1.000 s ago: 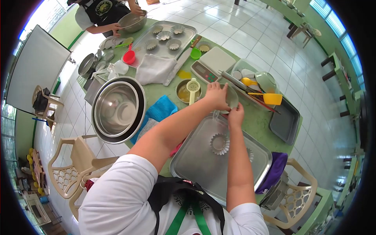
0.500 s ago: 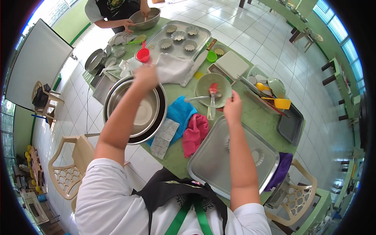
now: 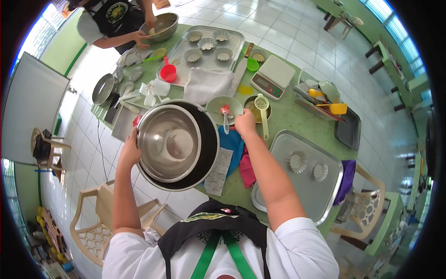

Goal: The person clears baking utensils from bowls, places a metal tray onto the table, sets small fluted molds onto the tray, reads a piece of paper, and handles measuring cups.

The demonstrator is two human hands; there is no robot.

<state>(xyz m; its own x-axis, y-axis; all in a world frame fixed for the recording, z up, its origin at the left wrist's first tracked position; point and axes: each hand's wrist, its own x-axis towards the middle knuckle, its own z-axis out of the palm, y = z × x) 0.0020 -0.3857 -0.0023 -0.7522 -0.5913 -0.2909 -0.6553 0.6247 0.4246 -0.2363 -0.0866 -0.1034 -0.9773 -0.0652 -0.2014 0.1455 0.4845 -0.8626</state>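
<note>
My left hand [image 3: 131, 148] is closed on the left rim of the nested metal bowls [image 3: 169, 142], a shiny bowl inside a larger dark one. A bit of red shows at its fingertips. To the right, my right hand [image 3: 245, 122] grips the edge of a pale green bowl [image 3: 224, 108] that holds a red-headed utensil and a spoon. This bowl touches or overlaps the metal bowls' right rim. Just right of it, a light yellow strainer [image 3: 262, 104] lies across a small metal bowl [image 3: 253, 108]. Below are a printed paper [image 3: 218, 172] and a blue cloth [image 3: 233, 144].
A large tray [image 3: 297, 190] with two fluted tins lies at right. Farther back are a scale [image 3: 274, 74], a tray of several tins [image 3: 206, 58], a white cloth [image 3: 207, 85] and a red cup [image 3: 168, 73]. Another person [image 3: 116, 23] holds a bowl at the far left.
The pale green bowl has moved left, uncovering the strainer and small bowl. My left hand has come down to the metal bowls' left side, and my right hand has shifted left with the green bowl.
</note>
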